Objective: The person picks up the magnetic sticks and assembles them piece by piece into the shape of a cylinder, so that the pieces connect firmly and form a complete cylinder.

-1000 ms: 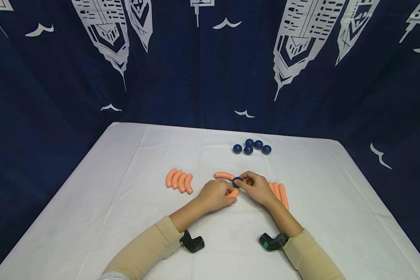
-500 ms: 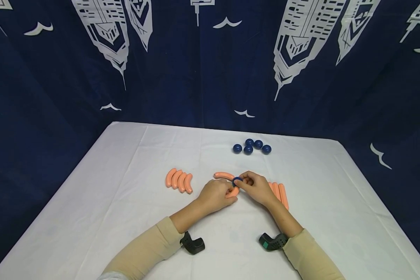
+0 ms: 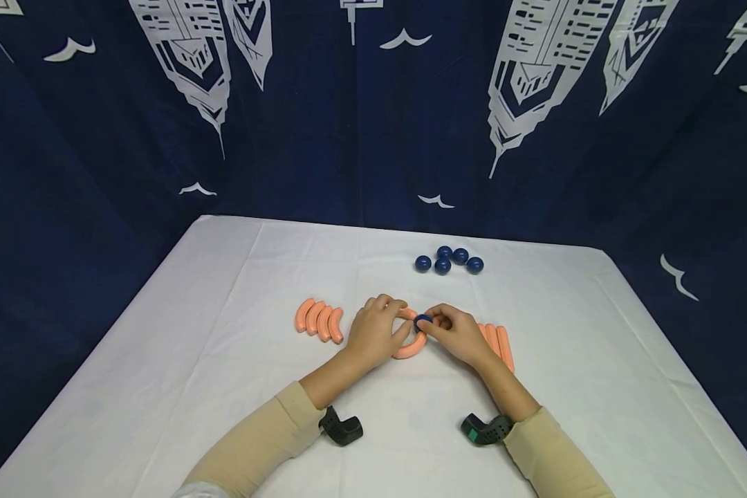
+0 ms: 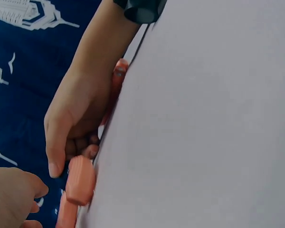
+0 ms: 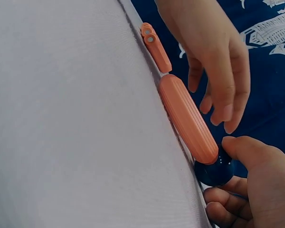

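My right hand [image 3: 457,337] pinches a dark blue ball [image 3: 421,322] between thumb and fingers near the table's middle. Two curved orange rods meet at this ball: a lower one [image 3: 411,348] bending toward me and an upper one [image 3: 407,314] on the far side. Over the upper rod's left part my left hand [image 3: 373,333] reaches, thumb and fingers apart; whether it touches that rod cannot be made out. In the right wrist view the ball [image 5: 214,172] sits against the ribbed lower rod's end [image 5: 187,118], with the left hand's fingers hanging above.
Several curved orange rods [image 3: 319,321] lie side by side to the left. Straight orange rods [image 3: 498,346] lie beside the right wrist, partly covered by it. Farther back is a group of several blue balls [image 3: 443,265]. A white cloth [image 3: 255,297] covers the table; a dark blue curtain [image 3: 348,138] hangs behind.
My left hand has let go of the lower curved rod and moved up and slightly left over the upper one. My right hand stays at the ball.
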`<state>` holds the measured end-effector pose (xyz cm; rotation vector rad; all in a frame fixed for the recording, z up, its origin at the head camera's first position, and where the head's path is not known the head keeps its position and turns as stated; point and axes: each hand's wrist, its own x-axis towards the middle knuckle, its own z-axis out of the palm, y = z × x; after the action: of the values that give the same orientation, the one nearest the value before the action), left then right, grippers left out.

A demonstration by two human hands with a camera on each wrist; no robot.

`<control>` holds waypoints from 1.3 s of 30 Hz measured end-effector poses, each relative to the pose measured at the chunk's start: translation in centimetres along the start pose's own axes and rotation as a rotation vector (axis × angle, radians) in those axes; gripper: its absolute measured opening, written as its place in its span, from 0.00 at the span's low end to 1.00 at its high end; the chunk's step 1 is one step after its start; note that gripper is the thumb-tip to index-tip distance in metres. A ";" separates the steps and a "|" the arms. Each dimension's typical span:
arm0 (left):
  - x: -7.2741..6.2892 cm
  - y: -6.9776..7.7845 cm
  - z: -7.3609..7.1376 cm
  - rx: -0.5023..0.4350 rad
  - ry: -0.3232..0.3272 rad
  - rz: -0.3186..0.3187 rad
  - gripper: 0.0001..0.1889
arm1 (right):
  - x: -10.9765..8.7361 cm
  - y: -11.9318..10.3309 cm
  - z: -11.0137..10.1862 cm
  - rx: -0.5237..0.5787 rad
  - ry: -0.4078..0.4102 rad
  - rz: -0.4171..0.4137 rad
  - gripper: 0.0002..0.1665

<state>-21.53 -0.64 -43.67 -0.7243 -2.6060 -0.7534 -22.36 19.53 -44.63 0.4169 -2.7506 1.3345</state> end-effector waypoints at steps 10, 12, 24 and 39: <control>0.2 -1.5 0.7 -0.091 -0.065 -0.091 0.15 | 0.0 0.1 -0.2 0.013 0.015 -0.003 0.18; 0.2 -1.5 0.7 -0.096 -0.042 -0.093 0.12 | 0.0 0.1 -0.3 0.013 0.019 0.001 0.19; 0.2 -1.4 0.5 -0.129 -0.103 -0.149 0.16 | 0.1 -0.1 -0.4 0.006 0.041 0.022 0.19; -0.2 -1.3 0.4 -0.173 -0.128 -0.119 0.08 | -0.2 0.0 -0.2 0.006 -0.027 -0.035 0.18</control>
<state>-22.19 -1.48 -44.58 -0.6906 -2.7437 -1.0093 -22.21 19.70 -44.53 0.4850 -2.7480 1.3398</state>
